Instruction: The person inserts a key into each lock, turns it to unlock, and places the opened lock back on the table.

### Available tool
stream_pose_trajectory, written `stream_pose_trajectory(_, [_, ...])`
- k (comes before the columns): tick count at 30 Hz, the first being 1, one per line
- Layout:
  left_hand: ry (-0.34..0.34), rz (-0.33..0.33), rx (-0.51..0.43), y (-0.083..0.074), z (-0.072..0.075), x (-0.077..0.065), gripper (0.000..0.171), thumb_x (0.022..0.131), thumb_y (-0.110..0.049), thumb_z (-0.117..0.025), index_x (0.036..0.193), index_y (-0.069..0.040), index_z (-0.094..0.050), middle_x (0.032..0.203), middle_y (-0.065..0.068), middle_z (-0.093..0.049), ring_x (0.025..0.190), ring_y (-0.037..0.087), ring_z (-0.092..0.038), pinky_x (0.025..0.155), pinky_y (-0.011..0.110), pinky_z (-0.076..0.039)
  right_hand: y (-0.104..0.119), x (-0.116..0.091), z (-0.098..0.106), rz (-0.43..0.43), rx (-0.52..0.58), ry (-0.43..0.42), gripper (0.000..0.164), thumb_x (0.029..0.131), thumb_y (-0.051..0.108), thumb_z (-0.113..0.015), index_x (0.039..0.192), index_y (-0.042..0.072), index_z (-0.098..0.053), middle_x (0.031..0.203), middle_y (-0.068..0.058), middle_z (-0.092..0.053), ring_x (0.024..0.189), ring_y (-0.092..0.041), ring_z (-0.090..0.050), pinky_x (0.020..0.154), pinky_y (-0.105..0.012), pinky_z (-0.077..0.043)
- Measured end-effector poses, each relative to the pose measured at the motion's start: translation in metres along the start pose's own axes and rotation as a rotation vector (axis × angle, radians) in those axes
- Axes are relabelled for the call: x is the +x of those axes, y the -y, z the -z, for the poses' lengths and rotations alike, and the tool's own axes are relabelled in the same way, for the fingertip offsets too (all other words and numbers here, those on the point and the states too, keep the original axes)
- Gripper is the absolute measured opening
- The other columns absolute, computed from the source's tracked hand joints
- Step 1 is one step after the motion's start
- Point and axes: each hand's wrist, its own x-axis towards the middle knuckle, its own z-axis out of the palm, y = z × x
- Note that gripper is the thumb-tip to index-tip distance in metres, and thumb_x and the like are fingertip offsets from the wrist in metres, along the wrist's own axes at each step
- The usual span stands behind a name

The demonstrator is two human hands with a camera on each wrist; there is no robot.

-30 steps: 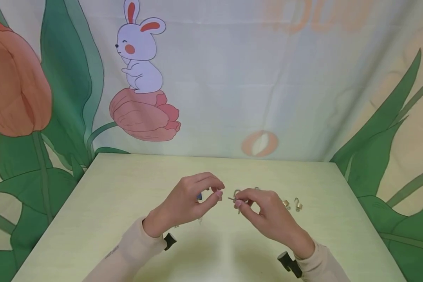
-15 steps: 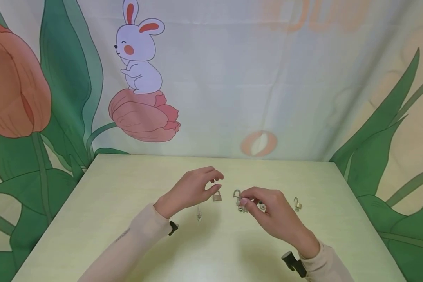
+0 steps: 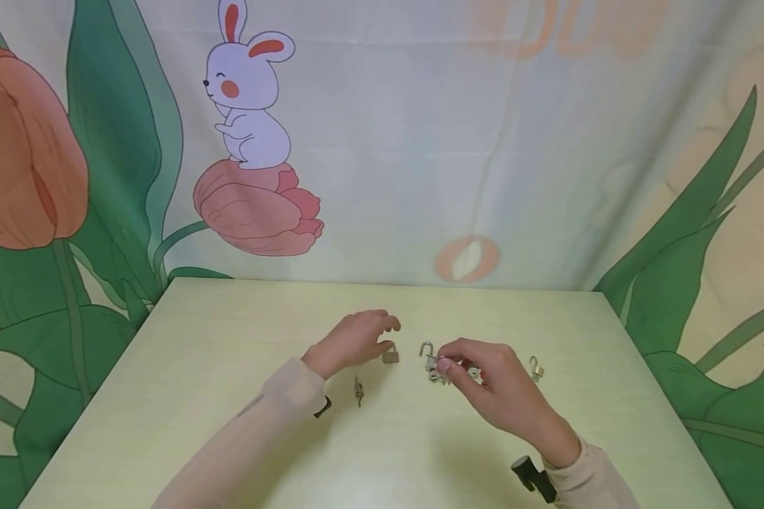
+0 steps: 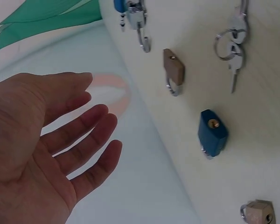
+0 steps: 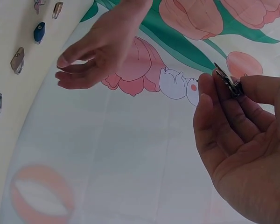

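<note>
In the head view my right hand point(image 3: 496, 378) pinches small metal keys point(image 5: 228, 81) between thumb and fingers, above the table. Just left of these fingertips, an unlocked silver padlock point(image 3: 427, 353) lies with its shackle up. My left hand point(image 3: 350, 343) is raised with fingers loosely bent, holding nothing; its thumb overlaps the top of a brass padlock point(image 3: 391, 356). The left wrist view shows that hand's fingers spread apart, with a blue padlock point(image 4: 212, 133) and another brass padlock point(image 4: 260, 212) on the table. My left arm hides these two in the head view.
A ring of keys point(image 3: 359, 391) lies on the pale table point(image 3: 388, 452), nearer me than the brass padlock. To the right sits an unlocked brass padlock point(image 3: 536, 367). More small locks and keys point(image 3: 436, 378) lie partly behind my right hand. A printed curtain point(image 3: 382, 141) hangs behind.
My left hand has drawn back from near the right hand and loosened its fingers, and its forearm has swung right. The brass padlock now shows more. My right hand, still pinching the keys, has shifted slightly right.
</note>
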Motion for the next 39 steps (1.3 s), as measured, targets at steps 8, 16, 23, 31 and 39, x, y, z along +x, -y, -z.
stream_pose_trajectory(8, [0.108,0.004,0.029,0.0,-0.011,0.008,0.034,0.092,-0.009,-0.068,0.126,-0.012,-0.064,0.12,0.007,-0.066,0.107,0.022,-0.065,0.09,0.038,-0.055,-0.003,-0.001,-0.001,-0.019,0.0,0.015,0.008,0.097,0.021,-0.062,0.097,0.027,-0.068,0.079,0.012,-0.064,0.064,-0.003,-0.052,0.053,-0.019,-0.041])
stream_pose_trajectory(16, [0.132,-0.077,0.191,-0.003,-0.026,0.018,0.031,0.09,-0.02,-0.072,0.121,-0.017,-0.068,0.112,0.002,-0.066,0.104,0.021,-0.063,0.084,0.035,-0.056,-0.004,-0.002,-0.001,-0.018,0.017,0.0,0.008,0.096,0.018,-0.063,0.098,0.023,-0.069,0.081,0.014,-0.065,0.068,-0.001,-0.053,0.055,-0.022,-0.044])
stream_pose_trajectory(23, [0.151,-0.069,0.266,-0.002,-0.034,0.019,0.028,0.092,-0.017,-0.07,0.119,-0.021,-0.07,0.111,0.0,-0.066,0.102,0.019,-0.063,0.08,0.034,-0.056,-0.002,-0.003,0.0,-0.015,0.023,0.006,0.008,0.096,0.018,-0.064,0.097,0.023,-0.07,0.081,0.01,-0.067,0.07,-0.001,-0.054,0.056,-0.024,-0.045])
stream_pose_trajectory(31, [0.138,-0.077,0.271,0.001,-0.038,0.019,0.022,0.095,-0.012,-0.063,0.112,-0.021,-0.072,0.102,-0.001,-0.066,0.095,0.019,-0.062,0.074,0.033,-0.054,-0.004,-0.003,0.001,-0.013,0.005,0.005,0.007,0.096,0.017,-0.064,0.098,0.022,-0.07,0.08,0.008,-0.068,0.069,0.0,-0.053,0.056,-0.019,-0.043])
stream_pose_trajectory(39, [0.154,-0.066,0.248,0.002,-0.04,0.022,0.013,0.093,-0.013,-0.065,0.106,-0.015,-0.069,0.099,0.0,-0.065,0.093,0.018,-0.062,0.079,0.033,-0.055,-0.007,-0.004,0.001,-0.019,0.001,0.009,0.007,0.095,0.018,-0.065,0.098,0.023,-0.07,0.078,0.011,-0.067,0.07,0.0,-0.054,0.057,-0.02,-0.043])
